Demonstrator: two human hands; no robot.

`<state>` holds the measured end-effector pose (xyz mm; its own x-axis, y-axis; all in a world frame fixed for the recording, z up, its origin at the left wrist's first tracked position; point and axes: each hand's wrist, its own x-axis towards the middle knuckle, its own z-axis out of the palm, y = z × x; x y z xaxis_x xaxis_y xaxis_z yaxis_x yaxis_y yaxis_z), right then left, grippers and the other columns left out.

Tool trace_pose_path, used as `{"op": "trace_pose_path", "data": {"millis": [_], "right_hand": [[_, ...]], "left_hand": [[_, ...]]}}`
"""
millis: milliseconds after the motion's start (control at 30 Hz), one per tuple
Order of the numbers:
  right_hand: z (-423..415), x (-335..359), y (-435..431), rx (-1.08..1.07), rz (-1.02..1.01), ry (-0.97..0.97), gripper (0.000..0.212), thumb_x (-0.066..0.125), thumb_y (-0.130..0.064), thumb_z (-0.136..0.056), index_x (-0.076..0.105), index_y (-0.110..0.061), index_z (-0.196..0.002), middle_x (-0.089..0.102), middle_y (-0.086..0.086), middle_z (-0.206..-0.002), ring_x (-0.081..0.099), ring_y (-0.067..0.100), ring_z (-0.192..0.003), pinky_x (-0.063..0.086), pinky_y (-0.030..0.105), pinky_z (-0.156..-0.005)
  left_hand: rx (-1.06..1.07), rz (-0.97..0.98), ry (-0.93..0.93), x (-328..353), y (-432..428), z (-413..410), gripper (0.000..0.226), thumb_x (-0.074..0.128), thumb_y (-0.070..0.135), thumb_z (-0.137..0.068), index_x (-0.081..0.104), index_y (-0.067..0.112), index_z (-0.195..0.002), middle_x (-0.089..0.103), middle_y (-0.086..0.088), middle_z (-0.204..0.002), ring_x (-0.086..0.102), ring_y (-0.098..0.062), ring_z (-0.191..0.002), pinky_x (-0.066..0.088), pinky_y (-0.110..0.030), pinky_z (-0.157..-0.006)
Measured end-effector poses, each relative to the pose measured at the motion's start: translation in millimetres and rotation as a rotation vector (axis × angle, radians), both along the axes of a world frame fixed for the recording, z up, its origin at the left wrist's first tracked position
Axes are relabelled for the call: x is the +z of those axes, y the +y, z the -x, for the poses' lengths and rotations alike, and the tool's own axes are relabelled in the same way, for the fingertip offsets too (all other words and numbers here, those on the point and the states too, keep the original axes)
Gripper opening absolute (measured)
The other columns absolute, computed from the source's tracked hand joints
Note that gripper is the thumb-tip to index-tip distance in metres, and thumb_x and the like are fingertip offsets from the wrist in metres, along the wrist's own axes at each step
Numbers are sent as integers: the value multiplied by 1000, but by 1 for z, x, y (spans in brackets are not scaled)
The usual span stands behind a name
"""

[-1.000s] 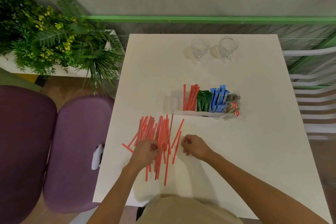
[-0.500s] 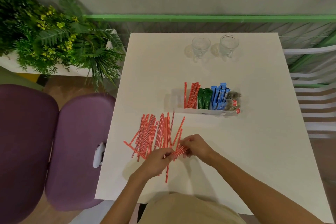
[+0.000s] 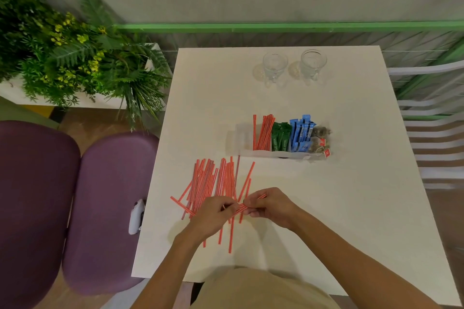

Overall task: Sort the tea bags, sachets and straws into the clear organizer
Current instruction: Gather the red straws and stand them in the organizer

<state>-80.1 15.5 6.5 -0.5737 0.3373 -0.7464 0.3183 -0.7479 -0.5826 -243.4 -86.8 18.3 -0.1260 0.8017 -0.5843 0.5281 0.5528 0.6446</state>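
I log item one: left grip (image 3: 213, 216) and right grip (image 3: 272, 207), both pinching one small bundle of red straws (image 3: 241, 206) held between them; loose straws (image 3: 216, 183) lie under and beyond the left grip on the counter (image 3: 326, 208). Item two: clear organizer (image 3: 281, 155) beyond the right grip, holding sorted straws (image 3: 263, 133), green sachets (image 3: 281, 137), blue sachets (image 3: 301, 134), tea bags (image 3: 321, 138).

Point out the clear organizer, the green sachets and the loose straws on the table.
clear organizer (image 3: 266, 154), head view, on its near front wall.
green sachets (image 3: 281, 137), head view, middle of the upright green packets.
loose straws (image 3: 213, 178), head view, centre of the pile lying on the table.
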Motion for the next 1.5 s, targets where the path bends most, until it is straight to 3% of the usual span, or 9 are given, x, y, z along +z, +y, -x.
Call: {"op": "trace_pose_path", "data": {"millis": [233, 400, 600, 767, 1067, 1300, 1367, 1500], "right_hand": [[1, 4, 9, -151, -24, -10, 15, 66, 2, -86, 70, 9, -99, 72, 24, -88, 71, 24, -72, 58, 27, -66], [9, 6, 4, -213, 63, 23, 15, 63, 0, -90, 67, 9, -101, 72, 22, -85, 71, 24, -70, 59, 28, -66], [14, 2, -9, -271, 92, 72, 20, 60, 0, -91, 66, 12, -105, 71, 25, -89, 71, 24, -72, 59, 28, -68], [7, 5, 0, -290, 108, 58, 21, 64, -3, -89, 68, 10, -106, 71, 22, -94, 70, 22, -75, 59, 26, -67], [-3, 13, 8, -169, 163, 75, 18, 67, -5, -87, 73, 3, -101, 72, 23, -102, 74, 22, -80, 60, 25, -65], [2, 22, 32, -155, -9, 53, 19, 64, 2, -87, 68, 9, -104, 72, 26, -96, 74, 27, -81, 61, 26, -67], [5, 26, 40, -113, -101, 55, 19, 64, 3, -87, 66, 9, -105, 72, 27, -94, 74, 29, -81, 61, 28, -69], [12, 33, 57, -10, -238, 91, 14, 58, 2, -92, 65, 10, -102, 72, 28, -91, 73, 30, -80, 61, 32, -73]], "left_hand": [[288, -63, -55, 7, 0, 17, 15, 60, 29, -94, 74, 28, -87, 65, 12, -62, 61, -4, -57, 44, -10, -59], [437, -152, -110, 12, 5, 10, 12, 64, 24, -92, 75, 23, -87, 66, 7, -60, 59, -7, -49, 45, -15, -52], [465, -206, -81, 15, 13, -12, 4, 73, 24, -84, 76, 22, -88, 69, 10, -65, 61, -6, -49, 46, -14, -49], [378, -158, -187, 26, 12, -10, 24, 81, 26, -75, 71, 41, -92, 73, 13, -74, 67, -10, -57, 52, -17, -52], [373, -147, -327, 24, 13, 3, 17, 71, 8, -85, 76, 20, -96, 72, -4, -67, 61, -14, -47, 49, -21, -47], [488, -232, -380, 17, 18, 1, 13, 67, 11, -88, 76, 12, -97, 69, -2, -63, 58, -12, -46, 48, -23, -46], [523, -248, -390, 17, 24, 0, 11, 68, 13, -88, 75, 14, -96, 67, -4, -62, 55, -11, -45, 46, -24, -45], [612, -280, -293, 14, 45, -6, 4, 74, 22, -83, 74, 26, -83, 67, 9, -68, 52, -2, -50, 43, -23, -54]]}}
